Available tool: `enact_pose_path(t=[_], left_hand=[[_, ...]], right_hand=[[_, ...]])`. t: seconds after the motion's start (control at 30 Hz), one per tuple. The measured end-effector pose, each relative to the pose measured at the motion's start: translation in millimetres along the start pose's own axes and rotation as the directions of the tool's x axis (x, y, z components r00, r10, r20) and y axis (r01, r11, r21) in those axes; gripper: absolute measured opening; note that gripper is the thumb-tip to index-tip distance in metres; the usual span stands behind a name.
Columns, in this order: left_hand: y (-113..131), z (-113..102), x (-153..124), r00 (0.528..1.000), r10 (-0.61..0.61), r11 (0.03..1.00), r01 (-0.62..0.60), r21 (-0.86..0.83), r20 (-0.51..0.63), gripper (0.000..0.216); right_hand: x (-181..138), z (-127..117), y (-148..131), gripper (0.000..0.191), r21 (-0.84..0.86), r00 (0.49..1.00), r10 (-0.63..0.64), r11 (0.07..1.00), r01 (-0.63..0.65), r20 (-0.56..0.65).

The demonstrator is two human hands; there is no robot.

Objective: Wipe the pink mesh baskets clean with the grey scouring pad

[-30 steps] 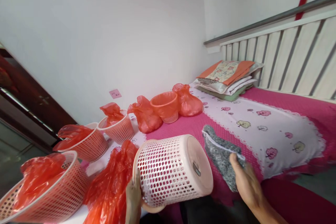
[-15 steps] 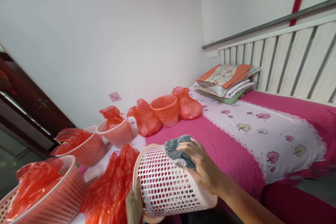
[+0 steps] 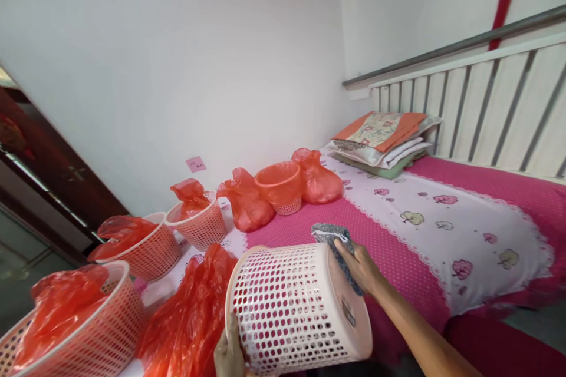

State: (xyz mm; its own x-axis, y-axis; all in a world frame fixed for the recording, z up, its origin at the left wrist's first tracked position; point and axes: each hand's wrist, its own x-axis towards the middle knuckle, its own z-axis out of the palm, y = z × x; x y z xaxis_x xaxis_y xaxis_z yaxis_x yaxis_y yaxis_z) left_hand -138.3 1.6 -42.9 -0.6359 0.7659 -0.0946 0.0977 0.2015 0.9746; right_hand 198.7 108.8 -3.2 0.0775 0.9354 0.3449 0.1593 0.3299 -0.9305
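Observation:
A pale pink plastic basket (image 3: pixel 283 306) with a lattice of holes lies on its side in front of me, its rim to the left and its solid base to the right. My left hand (image 3: pixel 229 349) grips the rim at the lower left, thumb on the outside. In my right hand (image 3: pixel 360 265) is a grey cleaning cloth (image 3: pixel 333 238) with a white edge, held up near the top of the base. I cannot tell whether the cloth touches the base. A small dark label (image 3: pixel 348 313) shows on the base.
Crumpled red plastic bags (image 3: pixel 190 312) lie left of the basket. Several pink baskets with red bags, such as the near one (image 3: pixel 115 318), stand along the left. Full-looking red bags (image 3: pixel 321 179) sit by the wall. Folded bedding (image 3: pixel 380 141) lies on the pink bedspread (image 3: pixel 354 227).
My right hand has moved the cloth from the basket's side wall rightward to its base end. The basket has turned slightly, so more of its base shows. My left hand still holds the rim.

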Motion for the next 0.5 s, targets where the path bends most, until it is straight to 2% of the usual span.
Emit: enact_pose_path(t=[0.1, 0.17, 0.33, 0.5], left_hand=[[1, 2, -1, 1.0, 0.011, 1.0, -0.011, -0.009, -0.008, 0.036], [0, 2, -1, 1.0, 0.017, 1.0, -0.017, -0.004, -0.023, 0.033], [-7, 1, 2, 0.995, 0.022, 0.999, -0.017, 0.049, -0.098, 0.032], [-13, 1, 7, 0.978, 0.091, 0.989, -0.066, 0.132, -0.19, 0.046]], right_hand=[[-14, -3, 17, 0.077, 0.032, 0.989, 0.146, 0.989, -0.146, -0.014], [-26, -4, 30, 0.077, 0.034, 0.974, 0.227, 0.973, -0.226, -0.002], [-56, -7, 57, 0.076, 0.036, 0.941, 0.339, 0.94, -0.338, -0.011], [-81, -19, 56, 0.079, 0.044, 0.907, 0.422, 0.906, -0.422, 0.008]])
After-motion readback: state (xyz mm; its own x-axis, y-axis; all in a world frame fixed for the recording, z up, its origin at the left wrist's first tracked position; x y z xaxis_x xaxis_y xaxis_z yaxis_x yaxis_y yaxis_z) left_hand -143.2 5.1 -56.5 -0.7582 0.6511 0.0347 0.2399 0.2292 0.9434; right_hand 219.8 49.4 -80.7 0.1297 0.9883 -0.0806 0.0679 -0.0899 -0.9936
